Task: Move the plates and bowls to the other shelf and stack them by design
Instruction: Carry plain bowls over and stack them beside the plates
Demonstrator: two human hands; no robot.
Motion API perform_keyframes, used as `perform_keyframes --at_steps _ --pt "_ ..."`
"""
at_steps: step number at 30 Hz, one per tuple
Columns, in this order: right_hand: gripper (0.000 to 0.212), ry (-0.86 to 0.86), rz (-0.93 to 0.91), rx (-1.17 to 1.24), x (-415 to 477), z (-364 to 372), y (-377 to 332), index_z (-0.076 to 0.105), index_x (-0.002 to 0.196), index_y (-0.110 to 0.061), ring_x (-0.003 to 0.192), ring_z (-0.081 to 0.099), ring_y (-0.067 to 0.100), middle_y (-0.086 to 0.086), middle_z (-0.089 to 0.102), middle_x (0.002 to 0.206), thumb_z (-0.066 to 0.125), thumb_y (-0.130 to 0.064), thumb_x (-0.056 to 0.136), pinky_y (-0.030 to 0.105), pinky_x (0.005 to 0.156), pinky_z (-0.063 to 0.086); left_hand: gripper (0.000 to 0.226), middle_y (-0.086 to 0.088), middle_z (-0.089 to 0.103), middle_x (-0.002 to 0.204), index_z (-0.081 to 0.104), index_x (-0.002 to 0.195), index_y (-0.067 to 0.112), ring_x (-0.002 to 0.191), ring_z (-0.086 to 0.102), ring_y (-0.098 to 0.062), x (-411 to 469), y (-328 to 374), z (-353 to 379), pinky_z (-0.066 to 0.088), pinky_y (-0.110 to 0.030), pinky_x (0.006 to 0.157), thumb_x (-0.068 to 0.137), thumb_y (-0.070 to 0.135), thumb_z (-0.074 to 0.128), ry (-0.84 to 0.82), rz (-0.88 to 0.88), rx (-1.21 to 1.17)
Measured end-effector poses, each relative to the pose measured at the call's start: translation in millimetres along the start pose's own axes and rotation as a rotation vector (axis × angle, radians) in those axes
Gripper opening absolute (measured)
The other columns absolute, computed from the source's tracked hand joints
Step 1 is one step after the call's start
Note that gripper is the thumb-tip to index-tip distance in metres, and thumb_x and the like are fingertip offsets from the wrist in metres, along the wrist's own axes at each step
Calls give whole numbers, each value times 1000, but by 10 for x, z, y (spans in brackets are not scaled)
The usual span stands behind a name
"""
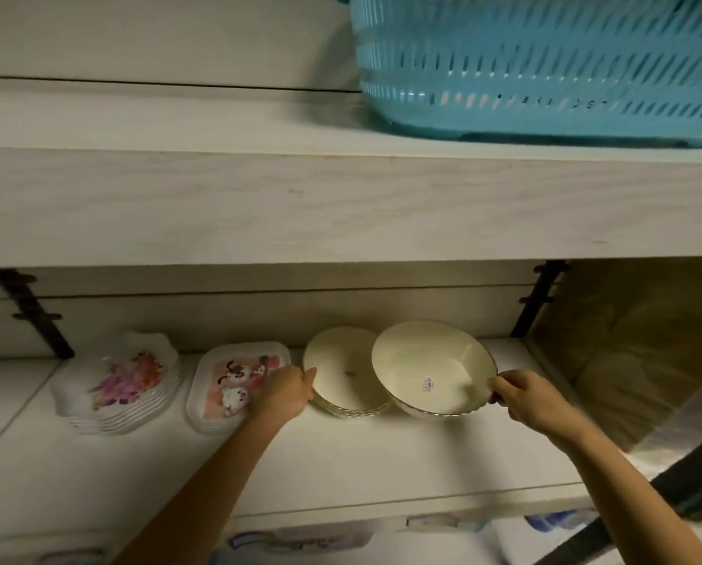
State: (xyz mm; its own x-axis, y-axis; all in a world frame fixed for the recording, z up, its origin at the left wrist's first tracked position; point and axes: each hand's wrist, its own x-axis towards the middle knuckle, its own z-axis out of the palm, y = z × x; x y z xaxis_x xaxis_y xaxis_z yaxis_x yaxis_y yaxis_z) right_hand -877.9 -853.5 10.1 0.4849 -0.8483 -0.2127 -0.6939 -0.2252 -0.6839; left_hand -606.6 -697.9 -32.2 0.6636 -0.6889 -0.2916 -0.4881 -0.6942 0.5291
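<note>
Both grips busy: right grip (522, 395) pinches the gold-edged right rim of a cream round ceramic bowl (431, 360), thumb & fingers clamped on the lip. Left grip (286, 391) holds the left edge of a short stack of cream round plates w/ thin gold rims (345, 373), thumb over the top rim; fingers underneath are hidden. The bowl is tilted, mouth toward the camera, white sticker (427, 384) on its inside. Its left side overlaps the right side of the cream plates; can't tell if its base is resting on the shelf or just off it.

Progress, as a guess: prob. well along. Pale wood lower shelf (341, 462) already carries 3 groups sorted by pattern, L to R: wavy-edged clear glass plates w/ pink flower print (121, 385), stacked; square white plates w/ cartoon animal print (227, 385), just beside them; then the cream plates. The bowl matches the cream set, so it likely belongs on or next to that stack. No other loose dishes in view; whether more wait elsewhere can't be seen.

Surface & room: shelves are light, wood-grain boards against a pale panelled wall, held by black metal brackets (31, 311). Upper shelf (341, 197) carries a teal slotted plastic basket (545, 63) at the right. A brown board (626, 340) closes off the right end. Light is dim & warm; edges are blurred.
</note>
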Motion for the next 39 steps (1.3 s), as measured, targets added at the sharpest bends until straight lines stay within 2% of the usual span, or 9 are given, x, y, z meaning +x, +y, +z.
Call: perform_keyframes --at_steps 3,8,11,14,18,23,29,35,39 --pt "37 -40 -34 4 188 120 -121 62 61 -14 53 43 12 -1 56 64 45 -18 94 29 58 34 43 -16 52 130 33 140 9 121 48 -31 -123 -21 -88 44 -39 97 98 18 34 151 106 217" --pt "38 -85 -73 -1 437 436 -364 57 56 -19 58 45 14 -5 57 64 44 -17 92 30 66 37 42 -5 63 122 53 126 17 114 56 -24 -221 -166 -250 41 -42 102 96 34 28 341 209 473" --pt "40 -135 -90 -37 519 639 -446 54 54 -21 64 47 21 -3 54 62 44 -17 92 28 67 36 43 -9 55 133 44 136 14 122 51 -26 -303 -303 -333 40 -38 107 96 30 41 264 231 697" --pt "38 -183 -69 -126 582 816 -449 56 57 -22 73 53 26 7 65 79 43 -23 93 28 66 36 52 -12 42 145 33 141 11 132 42 -29 -394 -385 -396 36 -38 111 95 32 45 226 191 822" --pt "36 -165 -28 -388 579 897 -426 66 90 -16 90 60 28 8 67 100 37 -37 95 28 70 40 39 -12 58 130 52 127 9 118 54 -27 -542 -490 -463 44 -35 101 99 30 35 311 160 732" --pt "35 -36 -138 -476 438 819 -514 50 82 -19 94 60 29 8 65 103 37 -49 93 28 71 40 39 -13 62 120 53 122 6 111 58 -27 -730 -632 -523 45 -33 97 100 30 32 328 119 670" --pt "27 -54 -383 -524 212 918 -849 59 102 -22 96 61 25 2 67 106 43 -42 93 28 68 41 38 -11 65 111 58 112 7 102 60 -25 -990 -872 -614 45 -31 91 100 26 29 427 69 595" --pt "28 -120 -643 -606 -103 1195 -1244 61 101 -22 89 62 20 -1 68 101 40 -39 94 34 73 51 19 -13 71 67 68 72 5 61 65 -28 -1239 -1274 -745 52 -36 58 84 17 62 481 29 566" --pt "29 -155 -752 -627 -309 1460 -1518 59 100 -21 88 63 21 1 67 101 40 -43 94 35 74 51 20 -2 62 47 63 54 13 42 58 -18 -1445 -1556 -912 46 -25 43 64 19 81 526 -8 648"
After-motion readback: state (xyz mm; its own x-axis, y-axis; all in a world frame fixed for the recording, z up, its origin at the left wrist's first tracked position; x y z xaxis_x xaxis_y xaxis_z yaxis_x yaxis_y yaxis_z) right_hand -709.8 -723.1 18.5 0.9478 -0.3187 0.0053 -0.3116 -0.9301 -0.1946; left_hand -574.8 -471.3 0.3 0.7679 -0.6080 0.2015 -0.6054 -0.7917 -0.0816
